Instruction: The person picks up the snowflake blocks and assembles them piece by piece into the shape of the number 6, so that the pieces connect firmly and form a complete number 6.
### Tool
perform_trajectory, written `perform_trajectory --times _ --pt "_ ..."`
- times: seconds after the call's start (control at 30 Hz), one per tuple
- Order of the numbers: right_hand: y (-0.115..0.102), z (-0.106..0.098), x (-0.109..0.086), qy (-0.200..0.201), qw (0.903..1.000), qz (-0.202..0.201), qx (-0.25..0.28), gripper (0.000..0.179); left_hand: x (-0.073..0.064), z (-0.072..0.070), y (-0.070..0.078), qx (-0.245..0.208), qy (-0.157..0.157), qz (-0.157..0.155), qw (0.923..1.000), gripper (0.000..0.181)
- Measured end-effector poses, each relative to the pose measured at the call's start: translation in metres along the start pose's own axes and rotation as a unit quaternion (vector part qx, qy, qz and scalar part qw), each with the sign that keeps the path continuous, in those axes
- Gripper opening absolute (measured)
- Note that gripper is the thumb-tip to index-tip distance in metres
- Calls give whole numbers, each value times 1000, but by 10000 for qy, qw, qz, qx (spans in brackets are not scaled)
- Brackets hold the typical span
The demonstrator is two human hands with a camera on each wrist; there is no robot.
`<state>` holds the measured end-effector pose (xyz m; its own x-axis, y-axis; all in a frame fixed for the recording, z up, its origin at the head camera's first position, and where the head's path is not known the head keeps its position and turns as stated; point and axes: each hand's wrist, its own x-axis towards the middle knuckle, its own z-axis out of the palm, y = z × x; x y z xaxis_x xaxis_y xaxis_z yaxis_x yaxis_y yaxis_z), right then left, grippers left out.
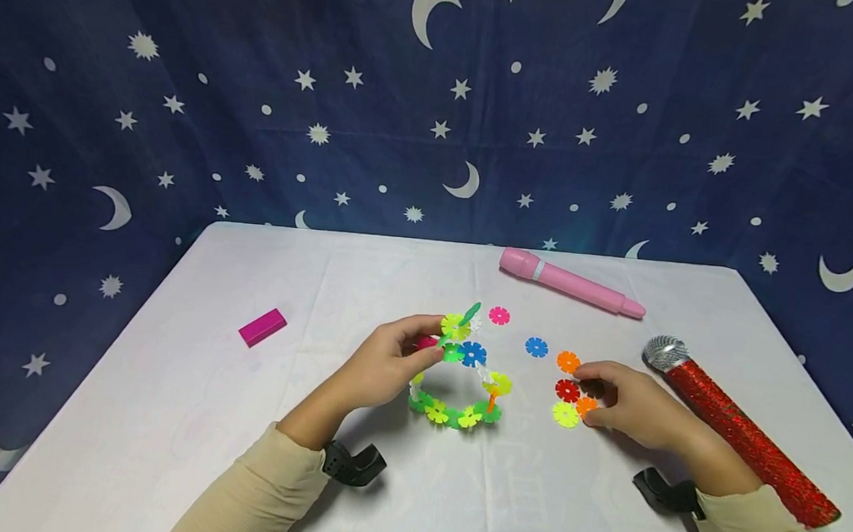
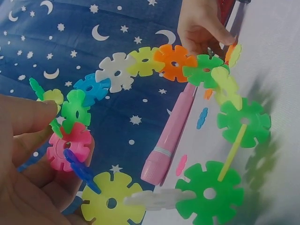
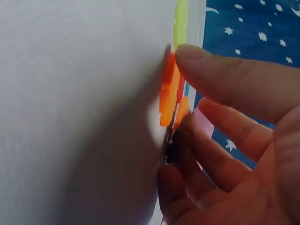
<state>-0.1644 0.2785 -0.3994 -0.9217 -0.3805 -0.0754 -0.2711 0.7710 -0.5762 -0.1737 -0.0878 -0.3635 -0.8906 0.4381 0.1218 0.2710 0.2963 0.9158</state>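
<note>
Nearest, beige sleeves (image 1: 259,487) and black wrist-worn units (image 1: 354,464) are shown. By the left hand (image 1: 389,363), a loop (image 1: 452,419) of flat, notched, flower-shaped plastic discs in mixed bright colours is held tilted over the middle of the white cloth-covered surface (image 1: 122,409); the left grip is pinched on a disc at the loop's far left part. Very light handling is to be expected: each disc is judged thin, stiff and slightly slick, the whole limp at its slotted joints, which might be pulled apart. Hold is best taken on the flat faces of a disc, close to a joint. By the right hand (image 1: 641,406), its grip spread with thumb and fingertips parted, loose discs lying flat are touched: an orange disc (image 1: 585,407) and a near-black disc (image 1: 592,388), beside yellow (image 1: 566,415), red (image 1: 567,391) and second orange (image 1: 568,361) ones. To the right, a microphone (image 1: 737,426) with silver mesh head and glittery red handle is seen; to the left, a smooth magenta block (image 1: 263,328). Farther are placed a blue disc (image 1: 536,347), a pink disc (image 1: 499,316) and a pale-banded, pen-shaped pink rod (image 1: 575,284), backed by creased navy cloth (image 1: 380,87) printed with moons and stars.
</note>
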Motion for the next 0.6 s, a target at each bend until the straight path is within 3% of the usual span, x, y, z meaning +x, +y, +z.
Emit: perform_trajectory --times 0.2,0.43,0.6 --pt "-1 2 1 -4 9997 -162 -200 58 -1 0 0 -38 -35 -52 10000 43" --pt "-1 2 4 27 9996 119 -257 56 0 -1 0 -34 -47 -22 10000 42" --pt "-6 7 10 62 9997 17 -255 52 0 -2 1 -25 -74 42 10000 41"
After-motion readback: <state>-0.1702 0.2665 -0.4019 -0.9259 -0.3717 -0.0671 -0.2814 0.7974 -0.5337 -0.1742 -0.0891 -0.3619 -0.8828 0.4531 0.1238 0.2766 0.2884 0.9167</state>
